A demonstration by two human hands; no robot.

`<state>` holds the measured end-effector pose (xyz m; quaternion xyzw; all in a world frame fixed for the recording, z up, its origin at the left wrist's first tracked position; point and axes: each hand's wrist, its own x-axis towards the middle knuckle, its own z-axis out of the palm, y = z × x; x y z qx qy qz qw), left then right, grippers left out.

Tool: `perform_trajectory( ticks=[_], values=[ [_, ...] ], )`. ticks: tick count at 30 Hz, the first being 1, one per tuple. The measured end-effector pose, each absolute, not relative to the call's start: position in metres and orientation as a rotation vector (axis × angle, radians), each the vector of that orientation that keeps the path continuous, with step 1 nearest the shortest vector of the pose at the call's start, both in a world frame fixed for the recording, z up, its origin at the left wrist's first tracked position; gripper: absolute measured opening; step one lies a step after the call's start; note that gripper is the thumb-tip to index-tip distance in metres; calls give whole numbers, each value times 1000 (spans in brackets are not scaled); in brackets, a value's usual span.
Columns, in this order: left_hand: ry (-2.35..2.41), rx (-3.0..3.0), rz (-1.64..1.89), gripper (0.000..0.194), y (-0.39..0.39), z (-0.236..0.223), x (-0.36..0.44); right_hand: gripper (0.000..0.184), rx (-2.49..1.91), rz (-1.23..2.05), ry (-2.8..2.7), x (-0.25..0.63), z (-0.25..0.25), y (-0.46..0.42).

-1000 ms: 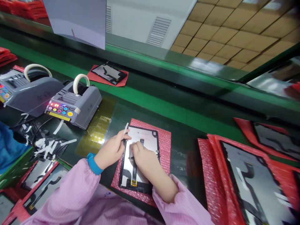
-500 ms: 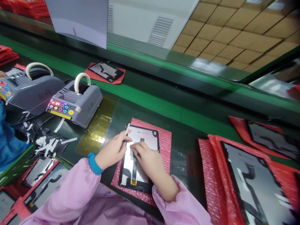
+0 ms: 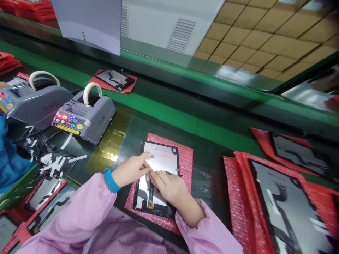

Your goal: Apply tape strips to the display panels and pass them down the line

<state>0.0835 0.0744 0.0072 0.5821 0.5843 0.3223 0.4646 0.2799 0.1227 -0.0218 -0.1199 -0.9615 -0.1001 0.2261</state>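
A tablet panel [image 3: 164, 158], silver inside a black frame, lies on a red bubble-wrap sheet [image 3: 186, 165] on the dark green bench. My left hand [image 3: 131, 169] pinches a small white strip of tape [image 3: 150, 156] over the panel's left half. My right hand [image 3: 169, 185] rests on the panel just right of it, fingertips pressed down near the same strip. Both wrists wear pink sleeves, and a blue band sits on the left one. A black flex cable with a yellow end [image 3: 149, 204] runs down the panel below my hands.
Two grey tape dispensers [image 3: 84, 114] [image 3: 31, 102] stand at the left, with white tape scraps [image 3: 57, 164] in front. A yellow gridded sheet [image 3: 109, 150] lies beside them. More panels on red wrap lie at right [image 3: 280, 201], lower left [image 3: 45, 208], and on the belt [image 3: 114, 79].
My left hand swung its tape strip from upright at the panel's left edge down over the panel. My right hand slid slightly down toward it. The panel on the belt drifted left.
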Motion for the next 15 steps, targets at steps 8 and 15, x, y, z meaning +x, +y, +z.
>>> perform_trajectory(
  ticks=[8, 15],
  values=[
    [1428, 1345, 747, 32, 87, 5, 78, 24, -304, -299, -2644, 274, -23, 126],
    [1368, 1323, 739, 28, 91, 4, 74, 24, -466, -287, -2658, 269, -33, 122]
  ],
)
